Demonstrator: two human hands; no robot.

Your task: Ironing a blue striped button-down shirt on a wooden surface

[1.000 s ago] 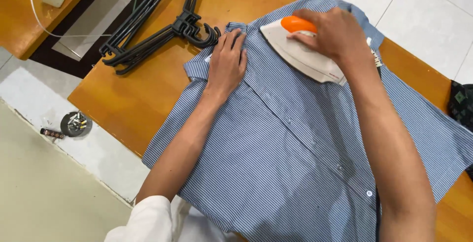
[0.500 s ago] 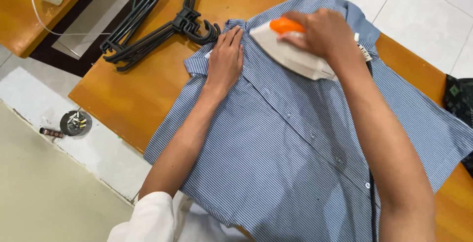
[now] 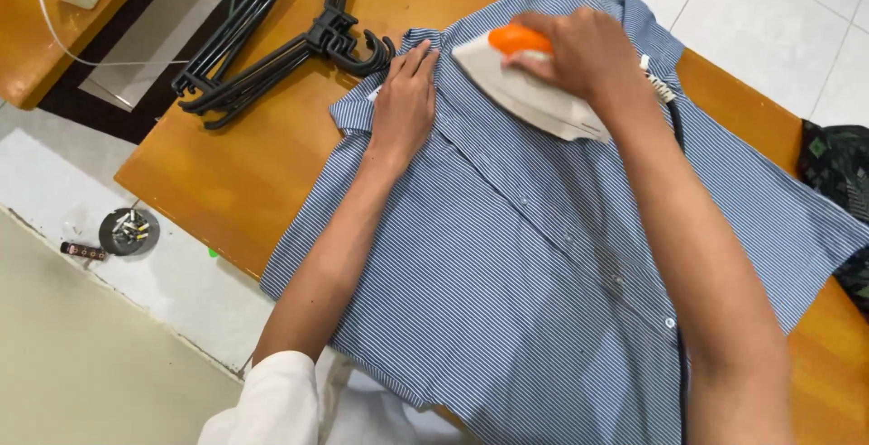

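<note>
A wooden table [image 3: 244, 164] filled most of the view, standing on a pale tiled floor [image 3: 787, 10]. Spread flat across the table lay a blue-and-white striped shirt [image 3: 507, 300], front side up with its button placket running diagonally and its collar toward the far edge. At the far left of the table, just beside the shirt's collar, lay a bundle of black hangers [image 3: 272, 38], their hooks almost touching the cloth. A dark patterned cloth [image 3: 837, 164] sat at the right edge of the table. On the upper part of the shirt, near the collar, rested a white iron [image 3: 529, 92] with an orange handle, its soleplate flat on the fabric and its tip pointing left. The right hand [image 3: 579, 51] was curled closed around the orange handle, fingers wrapped over it. The left hand [image 3: 403, 105] lay open and flat on the shirt just left of the iron, fingers straight and close together, pressing the fabric beside the collar. On the floor at the lower left stood a small round ashtray [image 3: 128, 230].
</note>
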